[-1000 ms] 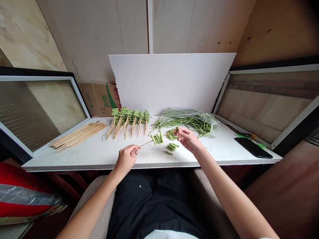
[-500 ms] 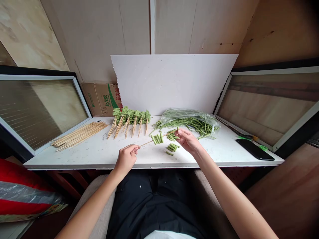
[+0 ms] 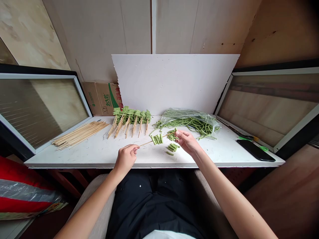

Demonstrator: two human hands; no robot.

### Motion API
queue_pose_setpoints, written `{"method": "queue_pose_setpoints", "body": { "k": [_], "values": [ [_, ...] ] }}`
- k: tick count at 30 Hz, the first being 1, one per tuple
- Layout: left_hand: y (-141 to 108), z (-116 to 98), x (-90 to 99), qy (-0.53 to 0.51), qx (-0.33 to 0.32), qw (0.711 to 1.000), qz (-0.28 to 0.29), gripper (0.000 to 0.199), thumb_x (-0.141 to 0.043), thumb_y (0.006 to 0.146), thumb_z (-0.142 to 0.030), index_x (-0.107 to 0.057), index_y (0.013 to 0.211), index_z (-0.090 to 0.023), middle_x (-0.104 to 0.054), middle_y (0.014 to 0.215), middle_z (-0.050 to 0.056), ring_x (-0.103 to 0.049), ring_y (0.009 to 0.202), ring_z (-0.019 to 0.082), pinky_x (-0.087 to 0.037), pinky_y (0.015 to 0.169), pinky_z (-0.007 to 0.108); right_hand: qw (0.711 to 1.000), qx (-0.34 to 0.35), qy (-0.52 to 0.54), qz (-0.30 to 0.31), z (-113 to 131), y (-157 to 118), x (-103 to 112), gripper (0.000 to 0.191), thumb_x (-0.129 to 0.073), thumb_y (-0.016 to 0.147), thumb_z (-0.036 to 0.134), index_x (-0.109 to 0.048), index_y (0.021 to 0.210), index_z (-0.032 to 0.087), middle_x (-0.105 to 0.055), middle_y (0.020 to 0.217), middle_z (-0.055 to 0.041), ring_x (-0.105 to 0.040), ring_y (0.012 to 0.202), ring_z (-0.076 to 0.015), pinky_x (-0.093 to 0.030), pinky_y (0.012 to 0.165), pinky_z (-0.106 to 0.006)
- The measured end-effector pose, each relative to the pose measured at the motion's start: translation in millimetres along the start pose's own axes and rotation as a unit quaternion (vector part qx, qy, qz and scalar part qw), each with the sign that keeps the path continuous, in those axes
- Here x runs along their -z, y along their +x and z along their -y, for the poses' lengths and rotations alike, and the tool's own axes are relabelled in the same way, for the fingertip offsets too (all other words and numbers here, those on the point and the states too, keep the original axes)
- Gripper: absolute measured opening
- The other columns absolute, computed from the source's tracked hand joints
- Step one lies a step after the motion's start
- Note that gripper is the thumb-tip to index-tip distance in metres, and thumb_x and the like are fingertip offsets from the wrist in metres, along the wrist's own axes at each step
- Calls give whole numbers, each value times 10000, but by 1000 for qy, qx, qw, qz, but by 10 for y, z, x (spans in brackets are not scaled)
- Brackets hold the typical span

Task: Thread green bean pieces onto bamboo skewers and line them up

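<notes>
My left hand is closed on the near end of a thin wooden skewer, held slanting up to the right above the table. Several cut green bean pieces are threaded side by side along its middle. At the far tip, my right hand pinches another green bean piece, which meets the skewer's end. Below the hands, a small row of cut bean pieces lies on the table, with a single piece in front. More cut pieces lie behind, partly hidden by the skewer and my right fingers.
Finished bean skewers are stacked at the back, sticks forward. Bare skewers lie at left. Long green beans in a clear bag sit back right. A black phone and a scissors-like tool lie far right on the white table.
My right hand has shifted slightly left, bringing its bean piece in along the skewer's tip. My left hand stays nearly still, and the view has shifted a little.
</notes>
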State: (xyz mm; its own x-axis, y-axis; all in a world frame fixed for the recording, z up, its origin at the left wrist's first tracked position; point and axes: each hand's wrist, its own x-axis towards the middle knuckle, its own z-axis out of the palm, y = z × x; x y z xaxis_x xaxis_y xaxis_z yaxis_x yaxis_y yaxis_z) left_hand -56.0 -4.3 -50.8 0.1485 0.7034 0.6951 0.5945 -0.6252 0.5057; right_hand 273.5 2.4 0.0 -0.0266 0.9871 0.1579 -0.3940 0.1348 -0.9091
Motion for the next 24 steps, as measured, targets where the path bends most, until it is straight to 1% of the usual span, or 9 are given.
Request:
{"method": "queue_pose_setpoints", "body": {
  "k": [3,8,11,15,19,22,24],
  "values": [
    [-3,28,-3,4,0,1000,1,381,-462,800,-11,-792,859,-194,-761,735,28,-722,682,182,-579,702,253,1000,-6,7,-3,-48,-9,-31,309,-1000,663,384,-765,750,204,-648,798,-5,-549,732,-124,-487,652,-266],
    [-3,72,3,23,3,1000,3,392,-448,809,-2,-792,856,-185,-790,804,37,-716,685,170,-554,685,245,1000,3,1,6,-72,-23,-53,300,-980,689,396,-757,722,198,-636,821,-15,-525,739,-126,-474,625,-255],
    [-10,65,-3,29,0,1000,1,382,-453,830,-9,-792,859,-183,-788,799,39,-717,695,171,-549,689,245,1000,13,-4,-16,-101,-34,-84,297,-985,673,411,-777,736,208,-658,848,-27,-542,748,-135,-487,628,-265],
    [-28,-1,-29,12,-21,1000,10,394,-454,807,7,-794,871,-182,-788,809,40,-713,688,168,-554,695,241,999,4,-43,-15,-256,-79,-234,328,-1011,603,426,-774,688,216,-705,880,-48,-571,715,-144,-511,629,-299],
    [4,-59,4,14,-30,999,-1,387,-460,811,7,-793,874,-179,-756,746,30,-710,678,170,-549,682,239,999,0,-42,-30,-414,-123,-383,330,-1006,598,455,-797,704,223,-730,950,-52,-584,702,-129,-515,636,-304],
    [46,-78,57,16,-37,999,-4,389,-468,798,11,-795,884,-182,-748,738,25,-719,698,173,-554,700,238,998,-3,-61,-17,-419,-107,-368,317,-1005,603,436,-822,746,220,-752,1045,-70,-603,724,-131,-508,637,-297],
    [63,-86,77,13,-35,999,-7,376,-473,812,1,-793,886,-181,-747,744,28,-718,699,172,-557,705,237,997,7,-82,3,-361,-65,-274,324,-983,638,460,-840,813,228,-757,1141,-85,-634,785,-157,-510,639,-296]
  ]
}}
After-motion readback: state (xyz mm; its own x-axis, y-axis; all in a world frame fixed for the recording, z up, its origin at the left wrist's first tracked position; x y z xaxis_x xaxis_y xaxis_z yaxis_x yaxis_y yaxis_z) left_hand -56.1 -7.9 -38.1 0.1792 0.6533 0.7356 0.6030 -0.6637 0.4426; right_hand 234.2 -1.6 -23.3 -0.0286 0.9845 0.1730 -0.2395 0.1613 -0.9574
